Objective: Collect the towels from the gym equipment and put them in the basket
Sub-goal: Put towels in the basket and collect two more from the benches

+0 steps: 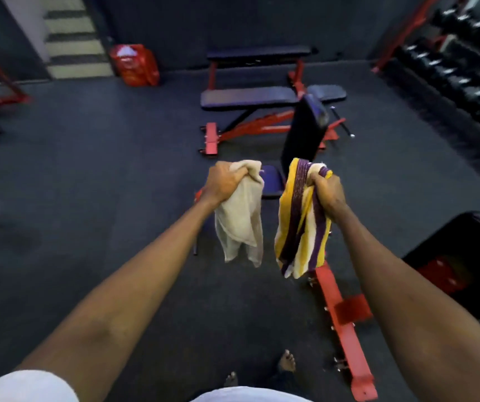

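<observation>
- The left hand (224,184) is gripping a beige towel (240,224) by its bunched top, fingers (237,173) curled tight round the cloth.
- The right hand (327,195) is holding a striped towel (299,227) in yellow, purple and white the same way, fingers (317,177) clamped on the gathered fabric.
- Both towels are hanging limp in the air above the floor (102,169), in front of an upright bench (305,132).
- They are looking soft, light and floppy; a fistful anywhere is likely holding safely, though loose ends are liable to drag or catch.
- No basket is showing plainly; a red bag (134,65) is sitting by the stairs.
- The bag's white marking is blurring beyond reading, and no label is showing on either towel.
</observation>
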Tool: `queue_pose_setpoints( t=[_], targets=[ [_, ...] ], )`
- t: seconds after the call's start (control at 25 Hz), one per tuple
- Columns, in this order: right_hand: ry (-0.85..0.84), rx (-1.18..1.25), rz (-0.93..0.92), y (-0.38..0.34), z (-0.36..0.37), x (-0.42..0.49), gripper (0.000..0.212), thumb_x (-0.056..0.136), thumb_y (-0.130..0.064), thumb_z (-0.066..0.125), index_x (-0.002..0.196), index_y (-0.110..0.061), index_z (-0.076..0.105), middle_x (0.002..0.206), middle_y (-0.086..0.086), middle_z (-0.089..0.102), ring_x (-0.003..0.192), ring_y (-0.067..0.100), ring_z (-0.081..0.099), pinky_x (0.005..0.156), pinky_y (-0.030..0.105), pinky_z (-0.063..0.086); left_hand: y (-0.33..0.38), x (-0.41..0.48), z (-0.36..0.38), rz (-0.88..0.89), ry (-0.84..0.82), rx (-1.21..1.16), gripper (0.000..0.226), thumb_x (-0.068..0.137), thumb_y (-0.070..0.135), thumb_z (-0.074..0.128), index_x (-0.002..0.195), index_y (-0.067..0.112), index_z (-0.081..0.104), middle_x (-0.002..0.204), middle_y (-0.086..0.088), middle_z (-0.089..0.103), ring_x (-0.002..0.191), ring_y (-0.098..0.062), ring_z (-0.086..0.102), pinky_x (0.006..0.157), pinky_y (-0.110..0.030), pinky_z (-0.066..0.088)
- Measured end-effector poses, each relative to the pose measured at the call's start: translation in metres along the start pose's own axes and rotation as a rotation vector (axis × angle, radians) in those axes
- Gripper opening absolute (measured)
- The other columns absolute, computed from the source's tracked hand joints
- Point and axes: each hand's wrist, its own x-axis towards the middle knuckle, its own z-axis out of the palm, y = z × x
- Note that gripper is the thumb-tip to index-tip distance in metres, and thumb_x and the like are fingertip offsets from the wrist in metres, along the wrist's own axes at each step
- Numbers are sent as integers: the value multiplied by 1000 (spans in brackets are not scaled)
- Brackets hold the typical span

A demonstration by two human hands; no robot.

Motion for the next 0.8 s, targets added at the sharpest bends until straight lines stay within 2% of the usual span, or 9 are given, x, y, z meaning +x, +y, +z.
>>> queue_pose_setpoints(
  t=[0.12, 0.24, 0.32, 0.4, 0.52, 0.6, 0.68, 0.72, 0.8],
  targets=[
    [-125, -32, -86, -44, 78, -4, 11, 82, -27, 62, 74, -19, 65, 79, -5, 65, 87, 21, 62, 80, 29, 45, -44, 5, -91, -151, 289, -57, 50, 76, 48, 50, 98, 13, 79, 100, -13, 77, 100, -22, 71, 77, -34, 50],
    [-232, -37, -133, -84, 144, 5, 18, 73, -33, 59, 75, -17, 67, 88, 2, 71, 92, 24, 65, 83, 33, 49, -89, 11, -166, -262, 495, -104, 46, 78, 44, 53, 95, 9, 77, 100, -14, 76, 98, -27, 71, 78, -39, 52],
    [-279, -19, -160, -108, 183, 14, 20, 70, -34, 58, 76, -17, 67, 92, 4, 71, 93, 24, 65, 82, 32, 48, -113, 13, -200, -305, 563, -120, 37, 82, 40, 58, 88, 9, 76, 90, -8, 76, 91, -23, 70, 71, -34, 51],
    [-326, 7, -180, -130, 222, 28, 18, 72, -33, 59, 77, -19, 69, 92, 4, 72, 93, 23, 67, 83, 35, 51, -136, 15, -225, -362, 605, -116, 27, 88, 33, 61, 80, 10, 72, 81, -4, 67, 82, -18, 64, 62, -30, 42],
    [-377, 16, -203, -160, 281, 50, 13, 76, -29, 61, 76, -18, 68, 92, 5, 72, 88, 22, 66, 81, 34, 51, -173, 21, -256, -439, 654, -106, 30, 89, 33, 61, 86, 6, 73, 84, -6, 67, 82, -19, 62, 68, -33, 43],
    [-400, 45, -228, -178, 318, 59, 11, 81, -24, 61, 77, -15, 66, 87, 3, 68, 80, 17, 61, 70, 24, 48, -198, 28, -278, -463, 685, -115, 30, 90, 33, 60, 85, 6, 73, 84, -4, 67, 82, -20, 62, 70, -34, 45],
    [-416, 59, -273, -190, 351, 64, 10, 85, -17, 60, 75, -16, 62, 76, 0, 59, 70, 13, 52, 55, 17, 42, -218, 33, -297, -461, 718, -122, 25, 91, 30, 59, 78, 11, 70, 82, -3, 67, 80, -20, 61, 64, -32, 43],
    [-418, 56, -274, -195, 371, 67, 14, 85, -17, 60, 71, -18, 59, 71, -2, 56, 68, 13, 50, 54, 17, 41, -229, 39, -309, -461, 743, -143, 23, 90, 30, 59, 76, 14, 68, 82, -2, 66, 79, -19, 60, 62, -31, 42],
    [-409, 45, -249, -207, 416, 76, 20, 80, -25, 61, 62, -20, 55, 66, -6, 56, 67, 14, 52, 65, 27, 48, -255, 58, -337, -455, 794, -195, 20, 87, 32, 60, 77, 16, 67, 82, -1, 66, 78, -17, 60, 59, -28, 43]
  ],
)
